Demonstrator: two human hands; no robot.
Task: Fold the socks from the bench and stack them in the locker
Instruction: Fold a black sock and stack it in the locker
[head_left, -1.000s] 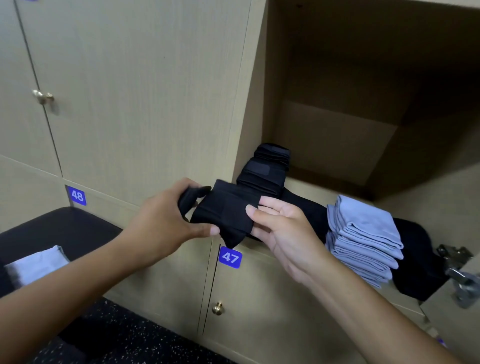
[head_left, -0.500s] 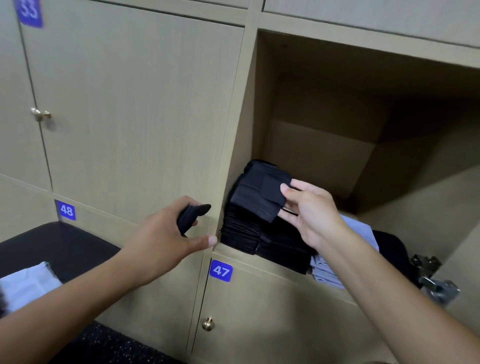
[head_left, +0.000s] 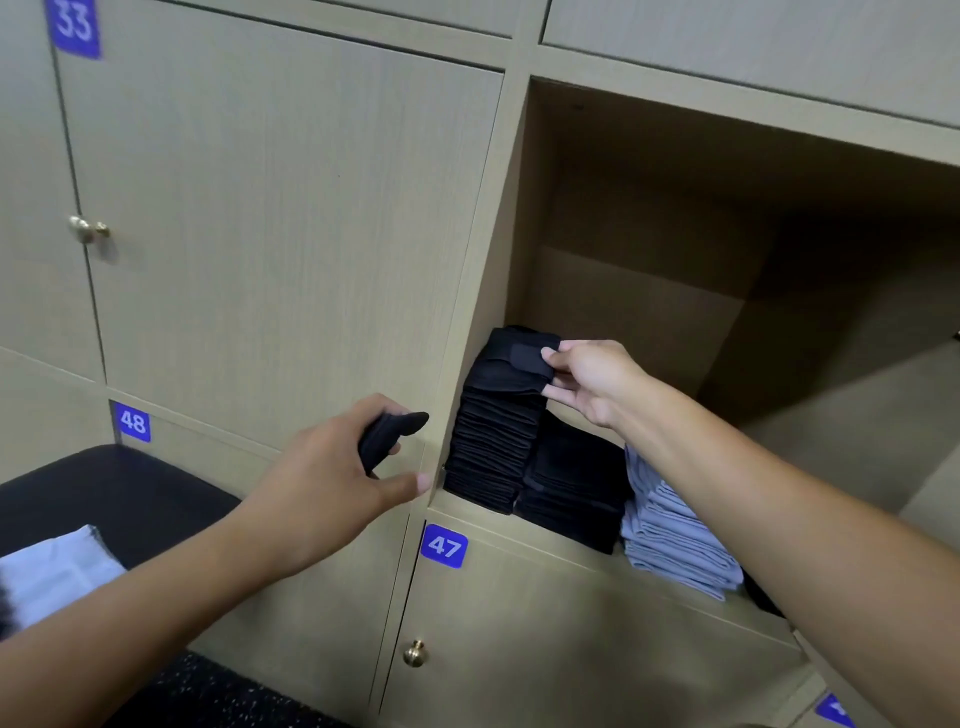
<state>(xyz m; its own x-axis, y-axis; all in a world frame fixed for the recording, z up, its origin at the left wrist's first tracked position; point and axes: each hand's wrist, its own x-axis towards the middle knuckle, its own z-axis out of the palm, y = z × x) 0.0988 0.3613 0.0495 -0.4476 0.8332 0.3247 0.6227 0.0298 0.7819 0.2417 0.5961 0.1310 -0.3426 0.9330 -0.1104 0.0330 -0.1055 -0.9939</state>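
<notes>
My right hand pinches a folded black sock lying on top of the tall black sock stack at the left of the open locker. A lower black stack stands beside it, then a light blue stack. My left hand hovers in front of the locker's left post and grips a small black sock piece in its curled fingers.
Closed locker doors with brass knobs fill the left wall, with blue number tags 48 and 47. A black bench at lower left carries white and light socks. The back and right of the locker are dim.
My right hand carried the folded black sock from in front of the locker up onto the tall black stack. My left hand let go of that sock and kept the small black piece.
</notes>
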